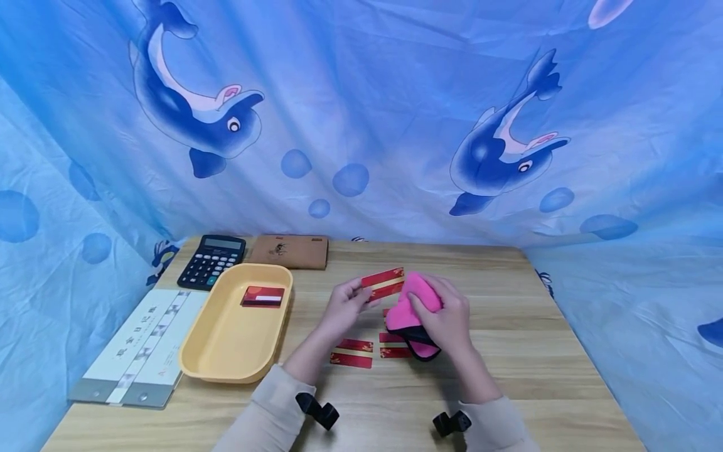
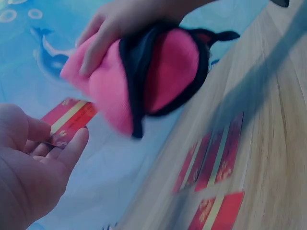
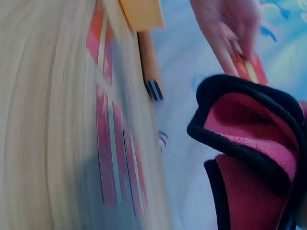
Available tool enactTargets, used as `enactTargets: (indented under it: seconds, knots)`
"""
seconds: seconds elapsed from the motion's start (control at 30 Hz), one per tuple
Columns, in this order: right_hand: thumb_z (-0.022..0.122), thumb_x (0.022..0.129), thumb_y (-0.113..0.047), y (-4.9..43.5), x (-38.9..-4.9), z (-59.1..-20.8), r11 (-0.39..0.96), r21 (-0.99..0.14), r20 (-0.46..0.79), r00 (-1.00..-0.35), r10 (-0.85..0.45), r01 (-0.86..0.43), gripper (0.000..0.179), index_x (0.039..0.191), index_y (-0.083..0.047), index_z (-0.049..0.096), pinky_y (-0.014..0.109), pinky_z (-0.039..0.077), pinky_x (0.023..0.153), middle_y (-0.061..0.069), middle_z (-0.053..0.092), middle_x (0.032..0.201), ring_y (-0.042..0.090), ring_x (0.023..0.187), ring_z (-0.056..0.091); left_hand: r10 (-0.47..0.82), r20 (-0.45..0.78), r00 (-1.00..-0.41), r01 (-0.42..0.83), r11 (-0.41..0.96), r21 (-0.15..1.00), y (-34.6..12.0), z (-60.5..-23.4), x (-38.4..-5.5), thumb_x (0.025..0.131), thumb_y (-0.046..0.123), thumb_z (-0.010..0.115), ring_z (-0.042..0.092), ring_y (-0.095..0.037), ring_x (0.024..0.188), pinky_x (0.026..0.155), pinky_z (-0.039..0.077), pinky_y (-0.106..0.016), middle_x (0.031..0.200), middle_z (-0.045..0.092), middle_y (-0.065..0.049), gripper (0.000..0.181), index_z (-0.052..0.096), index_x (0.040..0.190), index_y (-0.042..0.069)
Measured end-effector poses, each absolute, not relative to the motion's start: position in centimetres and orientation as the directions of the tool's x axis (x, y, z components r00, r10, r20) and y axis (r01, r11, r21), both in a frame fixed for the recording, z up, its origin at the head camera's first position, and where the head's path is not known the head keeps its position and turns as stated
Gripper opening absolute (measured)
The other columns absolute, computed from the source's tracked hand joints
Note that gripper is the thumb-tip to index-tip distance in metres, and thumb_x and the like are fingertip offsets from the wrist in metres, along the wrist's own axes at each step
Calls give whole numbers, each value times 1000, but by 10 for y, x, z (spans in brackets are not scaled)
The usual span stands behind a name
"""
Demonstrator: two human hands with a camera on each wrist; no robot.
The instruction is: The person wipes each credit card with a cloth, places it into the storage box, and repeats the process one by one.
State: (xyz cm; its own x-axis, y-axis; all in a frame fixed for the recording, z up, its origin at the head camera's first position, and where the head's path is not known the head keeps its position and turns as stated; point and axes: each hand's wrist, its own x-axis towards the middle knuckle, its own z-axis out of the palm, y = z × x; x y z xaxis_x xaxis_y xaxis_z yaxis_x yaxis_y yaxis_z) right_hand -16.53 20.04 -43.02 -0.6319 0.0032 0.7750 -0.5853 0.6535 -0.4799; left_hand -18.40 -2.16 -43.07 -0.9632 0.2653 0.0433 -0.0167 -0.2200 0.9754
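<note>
My left hand (image 1: 342,309) pinches a red card with a gold stripe (image 1: 385,284), raised above the table. In my right hand (image 1: 452,314) is a folded pink cloth with black edging (image 1: 402,312), gripped just right of that card. The left wrist view shows the card (image 2: 72,120) between thumb and fingers, with the bunched cloth (image 2: 112,96) a little apart from it. Below the hands, similar red cards (image 1: 351,353) lie on the wooden table; the cloth partly covers some of them in the head view.
A yellow plastic tray (image 1: 237,342) stands to the left, holding a red card with a white strip (image 1: 262,297). Behind it are a black calculator (image 1: 211,260) and a brown notebook (image 1: 290,252). A pale ledger book (image 1: 138,342) lies at the table's left edge.
</note>
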Motion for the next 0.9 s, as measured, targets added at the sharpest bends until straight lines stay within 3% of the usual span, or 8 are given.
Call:
enactTargets:
  seconds: [0.1, 0.23, 0.47, 0.57, 0.73, 0.8, 0.9]
  knots:
    - [86, 78, -15, 185, -168, -430, 704, -444, 792, -610, 19, -555, 40, 115, -4, 75, 45, 60, 63, 13, 73, 106, 29, 86, 72, 324, 78, -943, 22, -173, 985, -18, -429, -182, 105, 2, 49, 66, -33, 114, 98, 54, -44, 114, 64, -21, 27, 59, 127, -11]
    - [85, 79, -15, 166, -166, -429, 757, -393, 806, -591, 11, -522, 38, 114, -3, 75, 44, 60, 59, 14, 72, 107, 30, 82, 71, 350, 112, -930, 89, -82, 993, -14, -428, -179, 106, 10, 52, 64, -23, 109, 99, 54, -39, 117, 67, -19, 32, 62, 133, -4]
    - [85, 79, -15, 137, -156, -426, 674, -433, 798, -603, -22, -598, 37, 114, -5, 76, 36, 58, 56, 12, 72, 103, 25, 77, 69, 356, 144, -923, 95, -154, 984, -10, -431, -174, 112, 32, 34, 50, -30, 135, 116, 38, -41, 146, 54, -19, 50, 50, 146, -2]
    - [85, 80, -15, 134, -154, -425, 674, -427, 798, -601, -32, -603, 37, 114, -6, 76, 35, 58, 56, 11, 71, 102, 24, 76, 69, 359, 154, -921, 84, -203, 976, -8, -432, -171, 112, 36, 29, 53, -25, 130, 113, 41, -34, 144, 54, -19, 55, 46, 148, -2]
    - [85, 77, -11, 146, -160, -424, 734, -380, 826, -564, -4, -563, 35, 111, -4, 77, 37, 55, 51, 12, 71, 99, 25, 69, 67, 302, 141, -943, 81, -204, 976, -8, -430, -173, 111, 29, 39, 64, -13, 106, 93, 54, -25, 125, 65, -16, 46, 55, 141, -1]
    - [84, 77, -11, 153, -163, -423, 746, -388, 828, -559, 25, -541, 35, 111, -4, 77, 37, 53, 49, 12, 72, 99, 25, 67, 66, 255, 132, -958, 86, -184, 979, -8, -428, -175, 111, 24, 41, 66, -18, 101, 92, 55, -30, 116, 68, -18, 40, 60, 135, -3]
    - [83, 78, -11, 164, -167, -423, 762, -399, 831, -552, 66, -511, 35, 113, -6, 77, 37, 49, 46, 11, 73, 99, 26, 64, 65, 222, 121, -968, 87, -155, 984, -12, -425, -175, 111, 21, 42, 65, -21, 110, 101, 52, -37, 118, 69, -19, 38, 60, 133, -3]
